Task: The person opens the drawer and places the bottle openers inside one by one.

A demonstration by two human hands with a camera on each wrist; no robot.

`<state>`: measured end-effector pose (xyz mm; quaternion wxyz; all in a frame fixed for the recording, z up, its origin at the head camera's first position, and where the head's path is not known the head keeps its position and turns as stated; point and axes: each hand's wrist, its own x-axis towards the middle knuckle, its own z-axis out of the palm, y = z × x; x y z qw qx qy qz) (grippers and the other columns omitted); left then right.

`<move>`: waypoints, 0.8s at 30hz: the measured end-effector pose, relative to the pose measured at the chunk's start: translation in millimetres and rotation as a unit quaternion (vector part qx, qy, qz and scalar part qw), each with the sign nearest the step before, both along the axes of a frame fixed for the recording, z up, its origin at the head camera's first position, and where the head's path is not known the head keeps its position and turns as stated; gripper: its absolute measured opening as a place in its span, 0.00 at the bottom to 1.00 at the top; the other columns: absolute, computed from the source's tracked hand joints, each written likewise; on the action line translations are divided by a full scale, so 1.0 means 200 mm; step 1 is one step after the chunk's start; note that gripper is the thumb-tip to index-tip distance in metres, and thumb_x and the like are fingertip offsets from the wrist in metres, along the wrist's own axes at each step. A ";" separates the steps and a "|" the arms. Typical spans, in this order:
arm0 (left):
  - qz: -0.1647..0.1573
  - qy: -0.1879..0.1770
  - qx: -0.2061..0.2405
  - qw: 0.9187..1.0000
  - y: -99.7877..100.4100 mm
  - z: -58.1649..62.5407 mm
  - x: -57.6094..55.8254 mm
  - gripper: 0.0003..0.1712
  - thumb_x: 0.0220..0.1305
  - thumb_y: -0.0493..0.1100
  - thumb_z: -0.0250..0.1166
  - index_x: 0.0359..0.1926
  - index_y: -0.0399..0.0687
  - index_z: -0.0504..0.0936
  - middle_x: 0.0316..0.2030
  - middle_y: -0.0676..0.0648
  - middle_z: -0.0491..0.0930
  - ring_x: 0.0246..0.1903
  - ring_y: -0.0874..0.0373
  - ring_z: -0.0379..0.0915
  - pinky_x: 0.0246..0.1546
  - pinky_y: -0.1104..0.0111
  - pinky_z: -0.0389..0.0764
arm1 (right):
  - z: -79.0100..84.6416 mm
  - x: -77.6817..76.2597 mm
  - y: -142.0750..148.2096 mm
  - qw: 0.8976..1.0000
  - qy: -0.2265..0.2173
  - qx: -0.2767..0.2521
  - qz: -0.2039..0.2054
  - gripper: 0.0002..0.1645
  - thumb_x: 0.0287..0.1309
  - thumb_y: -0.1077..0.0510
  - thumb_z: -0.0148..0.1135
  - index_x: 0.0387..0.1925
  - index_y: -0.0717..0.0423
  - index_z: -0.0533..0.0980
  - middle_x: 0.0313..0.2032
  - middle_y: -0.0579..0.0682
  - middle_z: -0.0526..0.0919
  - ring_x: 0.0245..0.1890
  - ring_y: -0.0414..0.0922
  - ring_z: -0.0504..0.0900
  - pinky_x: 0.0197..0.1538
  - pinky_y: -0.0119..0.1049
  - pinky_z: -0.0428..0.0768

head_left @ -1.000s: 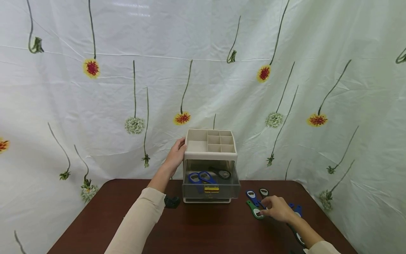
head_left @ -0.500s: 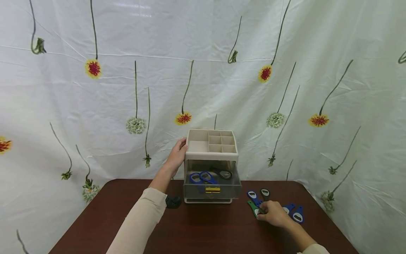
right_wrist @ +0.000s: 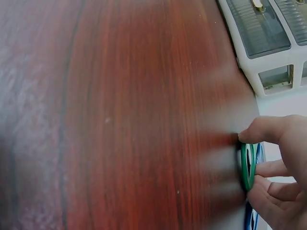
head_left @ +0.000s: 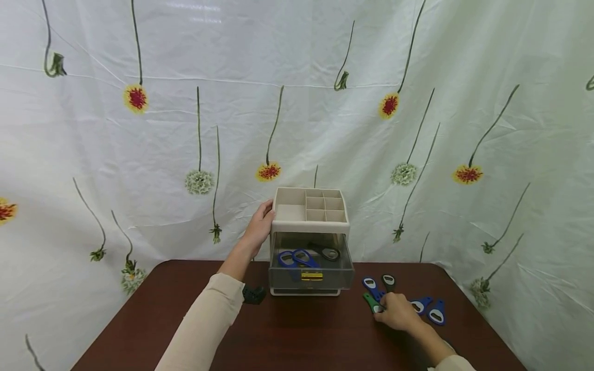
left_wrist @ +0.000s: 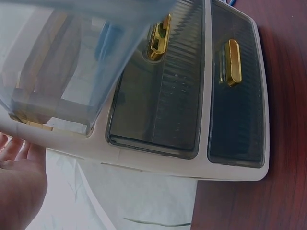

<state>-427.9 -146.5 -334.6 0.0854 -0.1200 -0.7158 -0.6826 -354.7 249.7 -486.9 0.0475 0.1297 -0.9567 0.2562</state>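
Backdrop cloth [head_left: 325,141]: pale, lightly creased, printed with inverted flowers; hangs behind and around the work area.
Table [head_left: 287,335]: dark reddish-brown, wood-grained surface; carries the organizer near the far edge, the loose openers to its right.
Drawer organizer [head_left: 311,227]: cream housing, upright, divided top tray; placed centrally, presumably to be within reach of both hands.
Top drawer [head_left: 283,281]: smoky transparent, pulled out, which leaves its interior accessible from above.
Lower drawers: middle drawer [left_wrist: 158,110] and bottom drawer [left_wrist: 240,115], both closed.
Left hand [head_left: 259,225]: laid against the organizer's left side, fingers extended rather than clenched; probably steadies the housing.
Right hand [head_left: 396,310]: thumb and fingers pinch the green bottle opener by its edges, a grip suited to a flat part.
Drawer contents: two blue bottle openers [head_left: 310,263] overlapping at left, one black bottle opener [head_left: 330,253] at right.
Loose openers: blue unit [head_left: 369,284] and black unit [head_left: 389,281] beyond the right hand; blue pair [head_left: 436,314] beside it.
Green bottle opener [head_left: 373,303]: right of the organizer, within the right-hand grip; clearance from the table cannot be told.
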 end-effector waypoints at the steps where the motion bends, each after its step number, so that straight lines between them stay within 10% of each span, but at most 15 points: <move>1: 0.001 0.000 -0.001 1.000 0.00 0.00 0.00 0.29 0.85 0.43 0.42 0.81 0.45 0.54 0.78 0.41 0.55 0.75 0.46 0.54 0.71 0.48 0.62 | 0.00 0.00 -0.01 1.000 -0.008 -0.004 -0.006 0.30 0.49 0.60 0.79 0.13 0.47 0.63 0.14 0.39 0.56 0.16 0.37 0.54 0.23 0.31 0.54; 9: -0.001 0.000 0.004 1.000 0.00 -0.01 -0.01 0.29 0.85 0.43 0.43 0.81 0.44 0.54 0.78 0.40 0.55 0.75 0.45 0.53 0.71 0.48 0.61 | 0.02 -0.02 0.01 0.999 -0.017 -0.003 -0.038 0.14 0.43 0.60 0.81 0.30 0.62 0.84 0.28 0.49 0.82 0.27 0.45 0.78 0.31 0.42 0.78; 24: 0.010 0.009 -0.008 1.000 0.01 0.00 0.00 0.30 0.85 0.42 0.43 0.81 0.41 0.53 0.78 0.39 0.56 0.75 0.45 0.54 0.72 0.50 0.60 | 0.23 0.01 0.05 0.999 0.040 -0.013 -0.026 0.24 0.44 0.61 0.79 0.42 0.72 0.84 0.37 0.56 0.86 0.34 0.51 0.84 0.36 0.48 0.84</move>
